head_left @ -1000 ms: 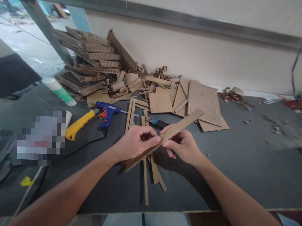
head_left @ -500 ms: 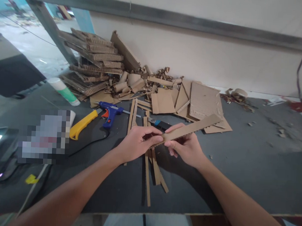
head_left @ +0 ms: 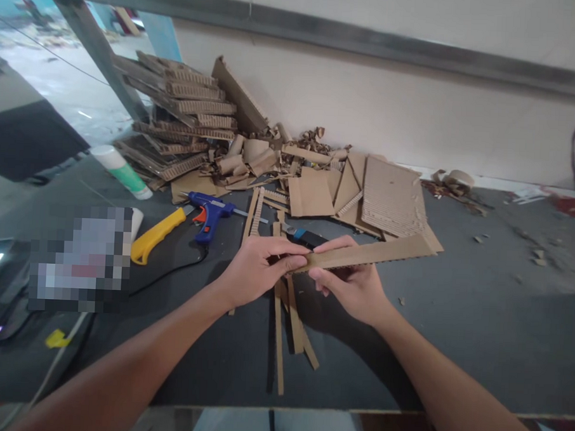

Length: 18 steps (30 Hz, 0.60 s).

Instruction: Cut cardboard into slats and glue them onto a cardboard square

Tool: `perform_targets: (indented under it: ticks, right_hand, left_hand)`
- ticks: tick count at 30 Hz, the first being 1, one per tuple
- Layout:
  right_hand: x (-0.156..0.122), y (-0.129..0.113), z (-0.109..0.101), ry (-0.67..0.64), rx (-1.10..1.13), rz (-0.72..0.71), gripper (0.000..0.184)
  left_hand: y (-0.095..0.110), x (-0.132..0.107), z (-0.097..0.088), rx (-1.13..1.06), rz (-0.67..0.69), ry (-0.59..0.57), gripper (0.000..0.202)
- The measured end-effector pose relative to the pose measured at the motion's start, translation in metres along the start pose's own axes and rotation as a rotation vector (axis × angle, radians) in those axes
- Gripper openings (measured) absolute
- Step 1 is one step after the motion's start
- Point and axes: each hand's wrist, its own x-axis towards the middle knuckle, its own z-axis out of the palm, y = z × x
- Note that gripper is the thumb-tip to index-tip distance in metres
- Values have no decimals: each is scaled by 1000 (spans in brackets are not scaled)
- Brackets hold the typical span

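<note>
Above bench, cardboard strip — left hand pinching its left end, right hand clamped on it just beside. I'd keep each grip light, even — hard squeezing could crush its corrugated lower edge.

Held cardboard strip: matt paper face, smooth, with a rough fluted edge
Loose strips: dull brown cardboard
Corrugated panel: matt cardboard, coarsely ridged
Stacked slabs: cardboard, rough ribbed edges
Glue gun: smooth blue plastic
Yellow handle: smooth plastic, faint sheen
Worktop: dark, matt, mostly smooth; material unclear
Rail: grey, metal-looking, dull
Wall: pale, smooth, matt
</note>
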Motion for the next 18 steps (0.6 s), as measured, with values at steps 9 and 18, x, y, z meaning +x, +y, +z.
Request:
perform_targets:
  ticks: [9,18]
  right_hand:
    - [-1,1,-1,37,-8,-84,20]
    - [0,5,-6,-2,-106,-107,21]
  left_hand:
    - [-5,-3,0,-2,166,15,30]
    - [-5,-3,3,83,188,66,27]
